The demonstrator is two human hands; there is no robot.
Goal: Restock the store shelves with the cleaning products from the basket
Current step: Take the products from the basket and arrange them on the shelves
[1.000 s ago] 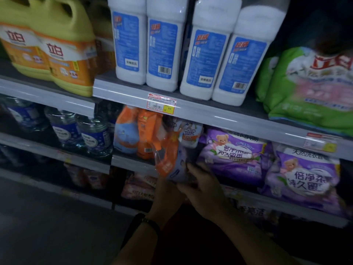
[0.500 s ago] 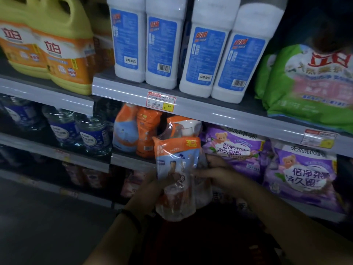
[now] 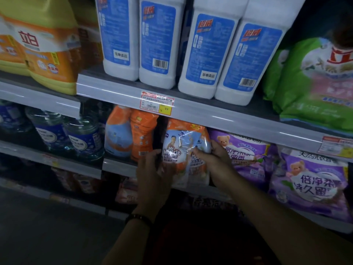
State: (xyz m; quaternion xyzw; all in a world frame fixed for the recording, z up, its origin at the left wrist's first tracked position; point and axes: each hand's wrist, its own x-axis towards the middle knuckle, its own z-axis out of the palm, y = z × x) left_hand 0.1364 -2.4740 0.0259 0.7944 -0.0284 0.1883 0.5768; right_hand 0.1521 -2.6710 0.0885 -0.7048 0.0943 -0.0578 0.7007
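Two bare forearms reach up from the dark bottom of the frame, a dark band (image 3: pixel 139 219) round the left wrist. The left hand (image 3: pixel 152 169) lies with fingers straight and spread against the lower left side of the pack (image 3: pixel 183 150), pressing it rather than gripping. The right hand (image 3: pixel 215 159) grips the pack's right edge, thumb on the front, fingers curled behind.

The pack is one bundle of two soft orange-and-white pouches wrapped in glossy, crinkled clear film. It stands upright at the front edge of the middle shelf (image 3: pixel 118 166), its foot hiding the lip there. On the lower shelf, pinkish packets (image 3: pixel 126 192) show dimly; their number cannot be told.

To the pack's left stand two orange pouches (image 3: pixel 133 134), with a narrow dark gap between them and the pack. Past them are three clear round bottles (image 3: pixel 84 136) with blue labels. Just right of the pack, partly behind the right hand, lie two plump purple bags (image 3: pixel 313 180), each printed with a teddy bear.

Above, a red-and-yellow price tag (image 3: pixel 156 102) sits on the front edge of the upper shelf (image 3: pixel 219 115), directly over the pack. That shelf carries four tall white plastic bottles (image 3: pixel 158 44) with blue labels, at least two yellow jugs (image 3: pixel 51 54) with orange labels towards its left end, and a soft green bag (image 3: pixel 305 83) at the right.
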